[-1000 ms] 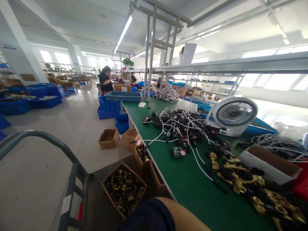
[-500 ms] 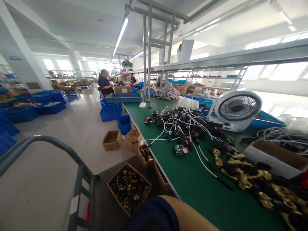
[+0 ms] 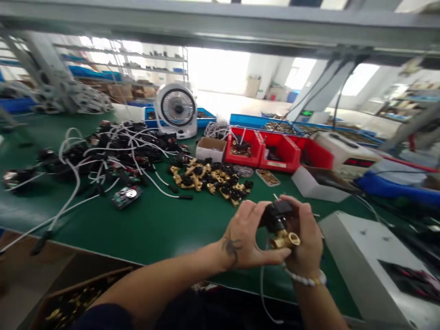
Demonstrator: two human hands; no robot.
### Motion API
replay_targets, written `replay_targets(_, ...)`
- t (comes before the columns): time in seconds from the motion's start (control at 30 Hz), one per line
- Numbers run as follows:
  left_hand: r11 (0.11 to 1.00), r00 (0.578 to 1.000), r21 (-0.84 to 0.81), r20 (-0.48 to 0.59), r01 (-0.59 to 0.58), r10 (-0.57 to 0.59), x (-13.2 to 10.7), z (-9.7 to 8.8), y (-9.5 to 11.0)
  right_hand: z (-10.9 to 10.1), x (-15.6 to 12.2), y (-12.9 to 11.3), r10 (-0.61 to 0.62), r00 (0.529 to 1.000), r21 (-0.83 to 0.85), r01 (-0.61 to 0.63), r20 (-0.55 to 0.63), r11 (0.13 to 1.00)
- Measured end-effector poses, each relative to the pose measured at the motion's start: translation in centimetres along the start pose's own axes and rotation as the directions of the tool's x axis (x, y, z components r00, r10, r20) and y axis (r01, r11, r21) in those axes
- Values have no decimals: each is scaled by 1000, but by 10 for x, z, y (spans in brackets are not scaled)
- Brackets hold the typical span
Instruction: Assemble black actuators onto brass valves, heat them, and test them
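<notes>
Over the near edge of the green workbench (image 3: 154, 229), both my hands grip one small part: a brass fitting with a black body on top (image 3: 282, 228). My left hand (image 3: 245, 238) wraps it from the left, fingers closed. My right hand (image 3: 304, 240), with a white bead bracelet at the wrist, closes on it from the right. A thin white cable hangs down from the part. Just beyond my hands lies a heap of brass and black fittings (image 3: 209, 178).
A tangle of black parts with white cables (image 3: 103, 153) covers the bench's left. A white desk fan (image 3: 177, 110) stands behind it, red bins (image 3: 271, 153) to its right, a white box (image 3: 371, 256) at my right. A carton of brass parts (image 3: 65, 305) sits below the bench edge.
The view has swung right, from the aisle and bench end to the bench directly ahead. Both hands, unseen before, now hold the brass fitting together.
</notes>
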State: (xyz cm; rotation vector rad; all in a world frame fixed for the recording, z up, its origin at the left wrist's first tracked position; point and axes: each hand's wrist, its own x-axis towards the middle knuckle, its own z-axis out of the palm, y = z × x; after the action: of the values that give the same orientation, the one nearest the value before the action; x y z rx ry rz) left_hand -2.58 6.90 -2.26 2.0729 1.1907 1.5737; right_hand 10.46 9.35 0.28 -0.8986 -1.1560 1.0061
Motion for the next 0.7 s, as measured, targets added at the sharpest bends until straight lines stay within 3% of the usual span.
replay_targets(0.1,997,997,13,-22,-76,76,-4,-3,6,10,-2,3,-27,997,125,36,-74,991)
replay_targets(0.2,987,988,72,-47,-143,146,-8,-4,15,19,-7,-3,-104,986,126,121,-132,985)
replay_targets(0.27,980,983,105,-59,-167,174,-10,-4,17,21,-10,-6,-97,986,114,112,-134,987)
replay_targets(0.33,984,988,105,-47,-144,150,-10,-4,15,19,-9,-6,-84,991,23,87,-108,996)
replay_targets(0.4,996,999,72,-5,-50,51,-8,-4,10,13,-1,-1,-96,994,-225,84,-46,971)
replay_targets(0.47,993,993,46,52,106,-109,-4,-4,4,0,13,5,-81,996,-474,84,25,876)
replay_targets(0.57,952,938,90,165,293,-304,0,-4,-1,-29,41,11,-13,998,-677,48,57,735)
replay_targets(0.7,940,884,164,322,300,-339,-2,-2,1,-64,72,23,116,992,-888,-5,54,460)
